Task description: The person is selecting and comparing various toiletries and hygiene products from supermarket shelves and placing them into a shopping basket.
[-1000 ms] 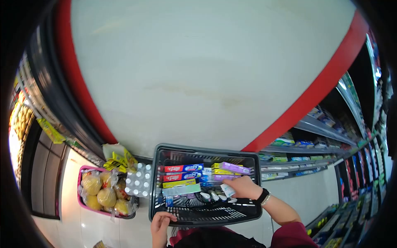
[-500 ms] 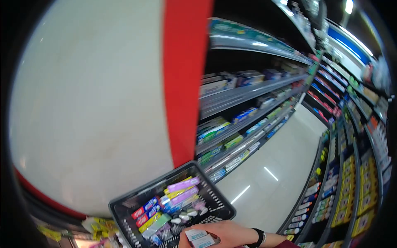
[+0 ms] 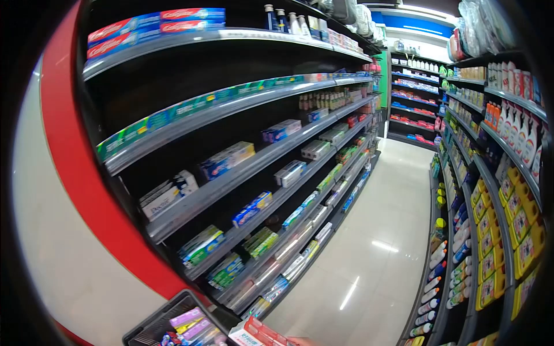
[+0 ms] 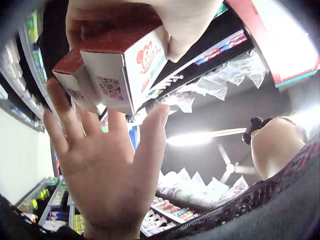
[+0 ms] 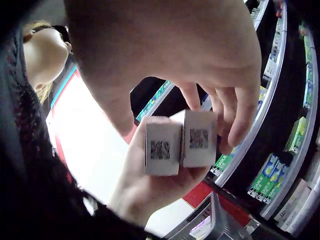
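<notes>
Two small red-and-white boxes show at the bottom edge of the head view, with part of a hand beside them. In the left wrist view, my right hand grips the boxes from above. Below them my left hand is spread, palm showing, its fingertips reaching the boxes. The right wrist view shows my right hand arched over the boxes, whose white ends carry square codes, and my left hand underneath them.
A dark basket holding purple and yellow packs stands at lower left. Shelves of toothpaste boxes run along the left of a tiled aisle. Shelves with yellow bottles line the right. A red-edged white panel is at far left.
The head view has turned right and up, from the basket to the aisle. My right hand, at the basket earlier, has moved away from its contents with the boxes.
</notes>
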Motion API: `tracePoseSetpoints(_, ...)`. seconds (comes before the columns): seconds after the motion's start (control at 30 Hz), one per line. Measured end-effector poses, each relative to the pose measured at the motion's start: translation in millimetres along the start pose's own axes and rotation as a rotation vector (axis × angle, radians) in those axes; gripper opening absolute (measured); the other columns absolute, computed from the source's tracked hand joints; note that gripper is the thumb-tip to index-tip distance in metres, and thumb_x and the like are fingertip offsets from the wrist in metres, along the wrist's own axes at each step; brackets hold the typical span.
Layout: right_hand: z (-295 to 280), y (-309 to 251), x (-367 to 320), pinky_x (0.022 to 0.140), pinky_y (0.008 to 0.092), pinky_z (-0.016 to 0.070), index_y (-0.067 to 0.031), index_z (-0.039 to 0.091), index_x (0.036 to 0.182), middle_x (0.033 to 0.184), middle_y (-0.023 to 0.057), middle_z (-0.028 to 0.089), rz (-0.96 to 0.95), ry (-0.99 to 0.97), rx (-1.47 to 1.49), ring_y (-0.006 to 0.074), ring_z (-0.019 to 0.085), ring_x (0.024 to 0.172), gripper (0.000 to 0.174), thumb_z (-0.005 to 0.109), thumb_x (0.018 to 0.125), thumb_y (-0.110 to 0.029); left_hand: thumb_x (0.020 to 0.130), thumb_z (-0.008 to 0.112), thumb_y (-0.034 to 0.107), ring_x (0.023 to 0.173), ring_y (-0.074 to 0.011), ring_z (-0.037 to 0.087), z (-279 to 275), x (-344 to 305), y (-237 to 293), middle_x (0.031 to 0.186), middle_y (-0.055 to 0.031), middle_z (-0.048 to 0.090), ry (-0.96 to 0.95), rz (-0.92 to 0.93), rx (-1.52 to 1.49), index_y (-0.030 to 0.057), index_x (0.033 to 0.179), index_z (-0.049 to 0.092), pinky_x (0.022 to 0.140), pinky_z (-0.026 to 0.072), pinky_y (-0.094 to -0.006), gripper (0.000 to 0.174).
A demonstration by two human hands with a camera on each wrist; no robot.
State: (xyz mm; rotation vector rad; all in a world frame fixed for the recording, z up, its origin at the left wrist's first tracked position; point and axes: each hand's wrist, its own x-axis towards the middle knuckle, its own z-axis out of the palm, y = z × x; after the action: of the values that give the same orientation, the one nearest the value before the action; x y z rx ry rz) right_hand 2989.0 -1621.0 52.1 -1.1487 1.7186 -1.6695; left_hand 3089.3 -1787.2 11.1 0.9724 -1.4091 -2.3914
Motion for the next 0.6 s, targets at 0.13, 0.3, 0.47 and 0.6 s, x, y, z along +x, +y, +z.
tracePoseSetpoints(0.13, -67.5, 33.0, -33.2, 0.101, 0.0367, 0.0377, -0.0002, 0.025, 0.139, 0.133, 0.0185, 0.04, 0.017, 0.18, -0.132, 0.0295, 0.043, 0.123, 0.081, 0.073, 0.075, -0.015, 0.096, 0.049, 0.034, 0.108, -0.0154, 0.051, 101.6, 20.2, -33.0, 0.121, -0.0057, 0.054, -0.138, -0.013, 0.12, -0.0007, 0.126, 0.049, 0.093, 0.0398, -0.0281, 0.045)
tracePoseSetpoints(0.3, -134.8, 33.1, -61.7, 0.101, 0.035, 0.0373, 0.001, 0.029, 0.137, 0.135, 0.0179, 0.04, 0.038, 0.402, 0.099, 0.0258, 0.042, 0.125, 0.078, 0.073, 0.074, -0.009, 0.096, 0.05, 0.031, 0.107, -0.0143, 0.052, 195.2, 23.1, -23.4, 0.117, -0.0067, 0.057, -0.303, -0.024, 0.286, -0.0009, 0.122, 0.053, 0.09, 0.0406, -0.0267, 0.041)
tracePoseSetpoints(0.47, -202.9, 30.2, -82.2, 0.101, 0.0338, 0.0374, 0.0011, 0.035, 0.135, 0.132, 0.0159, 0.045, 0.098, 0.483, 0.282, 0.0229, 0.044, 0.123, 0.073, 0.072, 0.074, -0.009, 0.097, 0.044, 0.03, 0.116, -0.0191, 0.046, 232.8, 68.9, -30.0, 0.126, -0.0089, 0.051, -0.327, 0.061, 0.495, -0.0009, 0.13, 0.045, 0.099, 0.0344, -0.0323, 0.045)
tracePoseSetpoints(0.6, -259.1, 17.6, -90.9, 0.097, 0.0339, 0.0393, 0.0, 0.044, 0.13, 0.124, 0.0134, 0.052, 0.11, 0.56, 0.148, 0.0218, 0.049, 0.115, 0.065, 0.073, 0.074, -0.018, 0.093, 0.051, 0.024, 0.125, -0.0206, 0.037, 300.3, 86.4, -0.6, 0.136, -0.0095, 0.039, -0.307, -0.041, 0.358, 0.0009, 0.138, 0.031, 0.103, 0.0309, -0.0334, 0.055)
